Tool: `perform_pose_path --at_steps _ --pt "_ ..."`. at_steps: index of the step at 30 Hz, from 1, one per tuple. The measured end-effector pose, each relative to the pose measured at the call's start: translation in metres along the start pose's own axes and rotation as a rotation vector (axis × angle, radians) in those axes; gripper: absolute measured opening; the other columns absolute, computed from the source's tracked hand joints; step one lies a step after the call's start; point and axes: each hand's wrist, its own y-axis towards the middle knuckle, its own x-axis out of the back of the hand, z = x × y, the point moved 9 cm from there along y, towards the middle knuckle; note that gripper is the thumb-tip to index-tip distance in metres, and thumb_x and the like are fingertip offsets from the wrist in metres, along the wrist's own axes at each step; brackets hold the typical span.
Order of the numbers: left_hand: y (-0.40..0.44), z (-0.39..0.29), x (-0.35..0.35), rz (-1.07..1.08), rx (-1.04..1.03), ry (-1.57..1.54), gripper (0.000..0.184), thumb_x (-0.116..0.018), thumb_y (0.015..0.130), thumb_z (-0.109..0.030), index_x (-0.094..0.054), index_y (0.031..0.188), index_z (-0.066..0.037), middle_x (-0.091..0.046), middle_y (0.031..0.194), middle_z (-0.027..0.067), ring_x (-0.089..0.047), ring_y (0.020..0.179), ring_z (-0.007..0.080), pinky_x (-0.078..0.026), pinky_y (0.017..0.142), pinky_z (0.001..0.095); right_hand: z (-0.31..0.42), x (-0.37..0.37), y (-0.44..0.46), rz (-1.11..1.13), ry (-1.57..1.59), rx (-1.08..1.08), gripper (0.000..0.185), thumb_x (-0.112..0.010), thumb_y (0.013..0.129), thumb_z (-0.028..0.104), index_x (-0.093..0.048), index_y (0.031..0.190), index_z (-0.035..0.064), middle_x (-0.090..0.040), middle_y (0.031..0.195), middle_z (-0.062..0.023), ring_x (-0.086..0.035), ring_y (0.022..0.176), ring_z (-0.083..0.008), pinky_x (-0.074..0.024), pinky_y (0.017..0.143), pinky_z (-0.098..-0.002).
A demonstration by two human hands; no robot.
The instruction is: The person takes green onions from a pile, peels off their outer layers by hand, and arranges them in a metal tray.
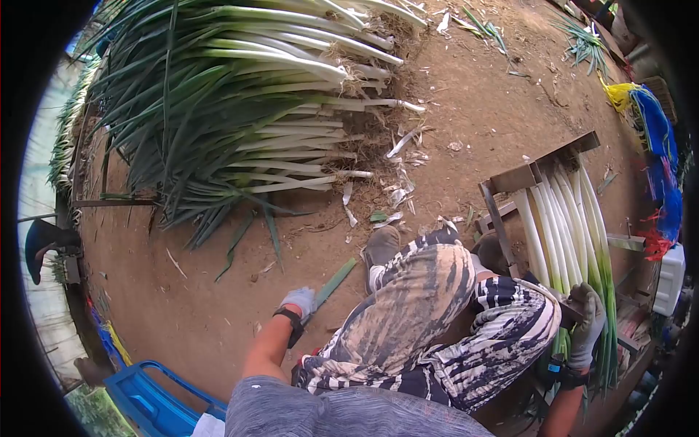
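Note:
My left hand (300, 300), in a pale glove with a dark band at the wrist, is closed on a green leek leaf (336, 281) low over the soil. At the right, my gloved right hand (587, 320) lies against the green part of a leek bundle (564, 226). Its fingers are curled near the leaves and partly hidden, so its grip is unclear. The bundle rests in a metal frame (502, 237), white ends toward the top. A large pile of leeks (240, 95) lies at the upper left, roots facing right.
Bare soil (480, 109) with peeled scraps spreads between pile and frame. Blue, yellow and red strings (657, 138) hang at the right, above a white container (668, 280). A blue plastic item (145, 400) stands at the lower left. My bent legs (415, 298) are in the middle.

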Motion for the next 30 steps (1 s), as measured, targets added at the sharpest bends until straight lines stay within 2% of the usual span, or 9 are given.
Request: perform_pose_path --at_steps 2,5,11,18,19,21,24,28,30 --pt "-0.014 0.009 -0.021 0.077 0.146 -0.15 0.045 -0.055 0.082 -0.032 -0.054 0.12 -0.008 -0.054 0.124 0.0181 -0.051 0.116 0.0332 -0.041 0.098 0.0419 -0.005 0.005 0.009 0.021 -0.053 -0.027 0.048 -0.053 0.093 0.037 -0.058 0.115 -0.0053 -0.066 0.102 -0.014 -0.063 0.091 -0.0198 -0.0486 0.084 -0.0314" --pt "0.017 0.024 -0.024 -0.232 0.146 -0.21 0.056 -0.057 0.081 -0.033 -0.046 0.13 -0.007 -0.045 0.134 0.0171 -0.039 0.128 0.0313 -0.029 0.107 0.0417 -0.015 0.016 0.011 -0.011 -0.09 -0.052 0.048 -0.054 0.092 0.037 -0.059 0.114 -0.0044 -0.066 0.101 -0.0127 -0.062 0.09 -0.0184 -0.0489 0.082 -0.0309" --pt "0.071 0.019 0.162 -0.802 0.12 0.162 0.07 -0.059 0.077 -0.023 -0.033 0.139 -0.005 -0.031 0.146 0.0141 -0.025 0.137 0.0297 -0.015 0.114 0.0426 -0.021 0.024 0.013 -0.065 -0.169 -0.094 0.05 -0.057 0.09 0.039 -0.06 0.11 -0.0073 -0.065 0.095 -0.0139 -0.062 0.085 -0.0176 -0.0493 0.077 -0.0292" --pt "0.178 0.062 0.266 -0.74 0.165 0.285 0.053 -0.035 0.091 -0.015 -0.029 0.143 -0.012 -0.025 0.151 0.0061 -0.023 0.139 0.0236 -0.016 0.114 0.0395 -0.028 0.036 0.013 -0.142 -0.271 -0.061 0.042 -0.057 0.09 0.035 -0.061 0.105 -0.004 -0.063 0.087 -0.0086 -0.061 0.073 -0.0142 -0.0491 0.066 -0.0256" --pt "0.183 0.063 0.268 -0.703 0.177 0.268 0.052 -0.035 0.092 -0.016 -0.029 0.143 -0.013 -0.025 0.151 0.0058 -0.023 0.139 0.0231 -0.016 0.114 0.0397 -0.045 0.045 0.001 -0.014 -0.143 -0.261 0.052 -0.058 0.082 0.0 -0.044 0.132 -0.0032 -0.054 0.125 -0.0188 -0.058 0.107 -0.0267 -0.0509 0.086 -0.0343" --pt "0.199 0.067 0.271 -0.752 0.224 0.3 0.052 -0.034 0.092 -0.016 -0.028 0.144 -0.014 -0.024 0.151 0.0055 -0.023 0.139 0.0227 -0.015 0.114 0.0397 -0.007 0.021 0.001 0.086 -0.692 0.04 0.048 -0.053 0.078 -0.013 -0.051 0.125 -0.0039 -0.057 0.12 -0.0185 -0.061 0.1 -0.0238 -0.0544 0.079 -0.0302" --pt "0.211 0.067 0.279 -0.802 0.247 0.303 0.045 -0.038 0.091 -0.018 -0.041 0.136 -0.015 -0.038 0.142 0.007 -0.034 0.132 0.0234 -0.021 0.112 0.0403 0.001 0.015 0.002 0.155 -0.954 0.147 0.047 -0.053 0.076 -0.016 -0.054 0.122 -0.0043 -0.058 0.117 -0.0188 -0.061 0.1 -0.0239 -0.0547 0.08 -0.0306" --pt "0.197 0.053 0.302 -0.559 0.191 0.255 0.034 -0.048 0.088 -0.019 -0.056 0.12 -0.015 -0.056 0.124 0.0063 -0.048 0.119 0.0228 -0.03 0.105 0.0397 0.029 -0.018 -0.002 0.234 -1.212 0.237 0.04 -0.052 0.082 -0.01 -0.053 0.122 -0.0047 -0.057 0.117 -0.0195 -0.06 0.101 -0.0259 -0.0549 0.081 -0.033" --pt "0.188 0.049 0.31 -0.611 0.154 0.253 0.03 -0.054 0.084 -0.018 -0.06 0.113 -0.015 -0.06 0.116 0.0051 -0.053 0.112 0.0221 -0.035 0.1 0.0382 0.011 0.007 0.001 -0.048 -0.571 -0.167 0.036 -0.05 0.086 -0.004 -0.053 0.122 -0.0048 -0.057 0.117 -0.0197 -0.06 0.102 -0.0267 -0.0544 0.082 -0.0338"
